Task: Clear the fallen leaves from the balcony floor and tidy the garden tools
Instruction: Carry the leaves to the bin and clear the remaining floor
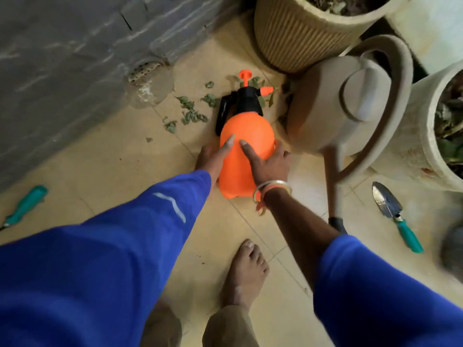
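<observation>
Orange sprayer [248, 131], sides partly behind left hand [213, 157] and right hand [270, 164].

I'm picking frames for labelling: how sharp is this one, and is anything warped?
Head view: orange sprayer fairly sharp; watering can and near sleeves softly blurred; wide-angle lens bows the wall; light dim and warm, no glare.

Single head-worn wide-angle view, facing steeply down at the tiled floor [112, 171]. It sits close above both outstretched arms [150, 221]. The person's own foot [246, 271] shows below.
</observation>
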`<action>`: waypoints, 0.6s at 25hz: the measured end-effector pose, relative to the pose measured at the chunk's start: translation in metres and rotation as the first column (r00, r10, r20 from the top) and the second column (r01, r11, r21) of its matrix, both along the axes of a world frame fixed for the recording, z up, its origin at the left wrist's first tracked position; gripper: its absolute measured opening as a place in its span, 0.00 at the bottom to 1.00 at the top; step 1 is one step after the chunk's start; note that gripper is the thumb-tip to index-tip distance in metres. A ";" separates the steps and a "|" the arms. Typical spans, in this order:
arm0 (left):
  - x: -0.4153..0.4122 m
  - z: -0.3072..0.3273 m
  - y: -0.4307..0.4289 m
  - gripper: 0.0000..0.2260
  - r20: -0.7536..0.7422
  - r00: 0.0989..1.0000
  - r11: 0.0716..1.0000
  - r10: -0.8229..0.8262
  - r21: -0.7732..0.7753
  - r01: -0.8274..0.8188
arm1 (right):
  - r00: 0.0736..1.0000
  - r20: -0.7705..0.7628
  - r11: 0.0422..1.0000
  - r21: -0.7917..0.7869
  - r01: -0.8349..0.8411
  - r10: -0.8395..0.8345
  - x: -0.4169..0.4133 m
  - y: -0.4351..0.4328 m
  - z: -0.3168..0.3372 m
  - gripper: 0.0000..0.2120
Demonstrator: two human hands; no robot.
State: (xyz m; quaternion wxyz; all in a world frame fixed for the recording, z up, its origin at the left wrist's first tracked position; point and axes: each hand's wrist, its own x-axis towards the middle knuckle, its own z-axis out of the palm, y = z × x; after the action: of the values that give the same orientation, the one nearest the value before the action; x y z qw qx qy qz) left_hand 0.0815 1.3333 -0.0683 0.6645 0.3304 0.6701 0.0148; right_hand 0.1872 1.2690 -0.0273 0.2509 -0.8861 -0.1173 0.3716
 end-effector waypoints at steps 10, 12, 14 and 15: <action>-0.030 0.044 -0.004 0.49 0.299 0.866 0.916 -0.401 0.110 0.386 | 0.944 -0.183 0.957 0.148 -0.250 0.275 0.028 -0.060 0.029 0.59; -0.027 0.041 -0.015 0.57 0.245 0.790 0.826 -0.562 0.207 0.523 | 0.955 -0.107 0.953 0.154 -0.260 0.278 0.021 -0.084 0.036 0.59; -0.019 0.044 -0.033 0.59 0.237 0.777 0.810 -0.583 0.254 0.529 | 0.986 -0.050 0.975 0.167 -0.148 0.158 0.010 -0.104 0.039 0.56; -0.013 0.044 -0.043 0.58 0.242 0.767 0.799 -0.595 0.281 0.531 | 0.996 -0.028 0.979 0.189 -0.073 0.080 0.004 -0.113 0.038 0.53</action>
State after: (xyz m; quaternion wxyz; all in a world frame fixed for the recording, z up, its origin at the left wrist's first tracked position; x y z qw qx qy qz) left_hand 0.0686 1.2898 -0.0247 0.7010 0.5736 0.4185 -0.0672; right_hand 0.1916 1.1558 0.0111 0.3208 -0.8467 -0.1814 0.3838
